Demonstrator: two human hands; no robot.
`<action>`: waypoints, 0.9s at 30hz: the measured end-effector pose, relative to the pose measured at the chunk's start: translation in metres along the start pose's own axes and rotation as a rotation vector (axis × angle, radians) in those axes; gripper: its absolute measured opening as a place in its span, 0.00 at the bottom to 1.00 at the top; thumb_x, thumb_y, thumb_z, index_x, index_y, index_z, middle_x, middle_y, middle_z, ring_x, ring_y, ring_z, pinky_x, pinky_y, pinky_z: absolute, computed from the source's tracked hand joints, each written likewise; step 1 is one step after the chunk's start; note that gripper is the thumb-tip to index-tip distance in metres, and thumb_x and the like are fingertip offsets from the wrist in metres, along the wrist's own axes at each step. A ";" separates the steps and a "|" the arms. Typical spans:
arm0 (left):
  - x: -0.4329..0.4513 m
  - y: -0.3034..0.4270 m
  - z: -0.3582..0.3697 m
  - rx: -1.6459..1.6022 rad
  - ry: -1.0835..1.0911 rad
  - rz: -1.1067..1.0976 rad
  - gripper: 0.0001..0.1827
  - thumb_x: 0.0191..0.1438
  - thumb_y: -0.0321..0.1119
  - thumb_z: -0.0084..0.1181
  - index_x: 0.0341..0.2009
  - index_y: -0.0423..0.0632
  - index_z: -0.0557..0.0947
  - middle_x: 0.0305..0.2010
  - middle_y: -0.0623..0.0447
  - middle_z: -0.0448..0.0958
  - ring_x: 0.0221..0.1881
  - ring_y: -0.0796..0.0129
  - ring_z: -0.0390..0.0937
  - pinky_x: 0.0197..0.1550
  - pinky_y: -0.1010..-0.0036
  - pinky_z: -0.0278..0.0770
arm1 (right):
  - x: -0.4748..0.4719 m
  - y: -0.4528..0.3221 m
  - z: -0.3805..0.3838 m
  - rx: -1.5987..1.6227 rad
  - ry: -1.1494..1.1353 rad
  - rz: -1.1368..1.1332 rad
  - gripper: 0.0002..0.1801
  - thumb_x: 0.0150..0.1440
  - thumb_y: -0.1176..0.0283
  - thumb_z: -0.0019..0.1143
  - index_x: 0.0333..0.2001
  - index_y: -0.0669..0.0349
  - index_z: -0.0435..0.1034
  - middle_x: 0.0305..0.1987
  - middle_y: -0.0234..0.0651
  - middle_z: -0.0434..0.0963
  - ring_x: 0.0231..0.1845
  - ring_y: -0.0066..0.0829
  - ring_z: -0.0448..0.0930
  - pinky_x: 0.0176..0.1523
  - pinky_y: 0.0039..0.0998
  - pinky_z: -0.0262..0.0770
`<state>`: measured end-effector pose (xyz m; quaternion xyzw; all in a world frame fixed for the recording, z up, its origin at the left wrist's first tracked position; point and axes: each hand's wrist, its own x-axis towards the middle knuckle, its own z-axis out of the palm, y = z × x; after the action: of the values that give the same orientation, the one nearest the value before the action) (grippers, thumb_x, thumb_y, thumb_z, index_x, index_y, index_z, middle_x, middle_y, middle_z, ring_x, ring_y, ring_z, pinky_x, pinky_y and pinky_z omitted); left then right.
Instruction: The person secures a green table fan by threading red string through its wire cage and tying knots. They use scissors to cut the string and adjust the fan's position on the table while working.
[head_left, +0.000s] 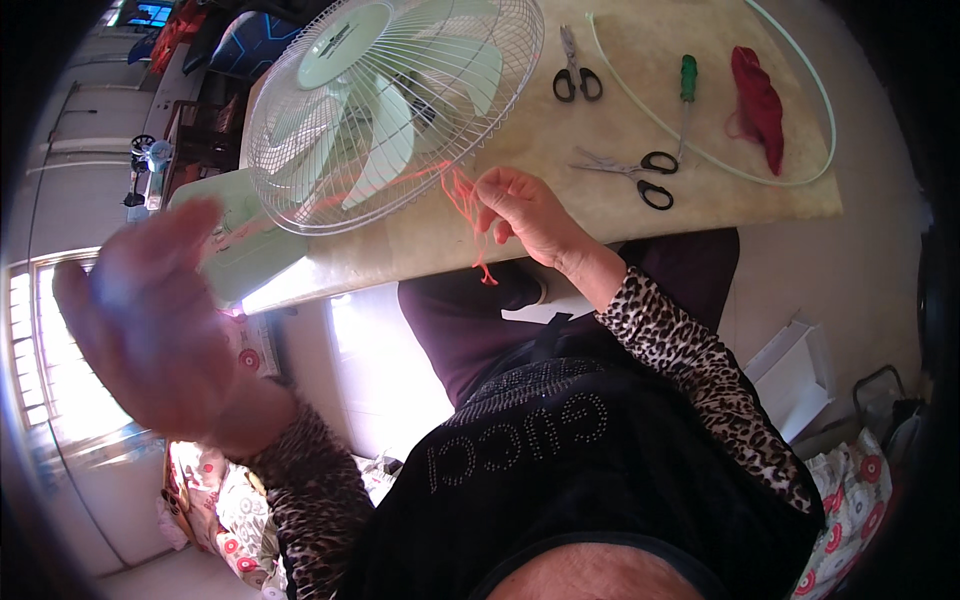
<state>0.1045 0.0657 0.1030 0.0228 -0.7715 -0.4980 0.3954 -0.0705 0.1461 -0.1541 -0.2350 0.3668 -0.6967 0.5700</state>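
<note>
My right hand pinches a loose bundle of orange thread at the lower rim of the wire fan guard. Its knotted tail hangs past the table's front edge. From there a blurred orange strand runs left across the guard toward my left hand. That hand is raised close to the camera and smeared by motion, so its grip on the strand is unclear. The pale green electric fan lies tilted back on the table, its blades visible through the guard and its base at the left.
On the table are black-handled scissors, a second pair, a green-handled screwdriver, a bundle of red yarn and a pale green plastic hoop. A white tray-like box stands on the floor at right.
</note>
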 end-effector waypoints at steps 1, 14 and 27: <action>-0.006 0.015 -0.014 0.079 0.044 0.028 0.06 0.56 0.31 0.37 0.35 0.43 0.65 0.30 0.45 0.69 0.38 0.53 0.69 0.44 0.53 0.65 | 0.000 0.000 -0.001 -0.030 0.020 -0.026 0.09 0.57 0.62 0.47 0.31 0.56 0.67 0.31 0.25 0.73 0.26 0.12 0.70 0.25 0.15 0.63; -0.313 0.062 -0.237 -0.167 0.823 -0.449 0.10 0.57 0.34 0.44 0.41 0.44 0.72 0.38 0.52 0.74 0.37 0.69 0.71 0.37 0.75 0.69 | 0.000 0.000 -0.018 -0.284 0.161 -0.150 0.07 0.57 0.67 0.46 0.31 0.58 0.67 0.24 0.21 0.67 0.23 0.10 0.64 0.25 0.14 0.60; -0.397 -0.145 -0.113 1.318 -0.539 -1.382 0.19 0.45 0.43 0.52 0.41 0.48 0.77 0.39 0.43 0.75 0.40 0.49 0.73 0.44 0.60 0.71 | 0.002 0.006 -0.020 -0.261 0.148 -0.111 0.06 0.58 0.68 0.45 0.29 0.56 0.65 0.26 0.22 0.69 0.24 0.09 0.65 0.25 0.13 0.61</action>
<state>0.3971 0.0782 -0.2227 0.5688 -0.7756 -0.0790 -0.2621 -0.0824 0.1490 -0.1711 -0.2751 0.4816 -0.6891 0.4665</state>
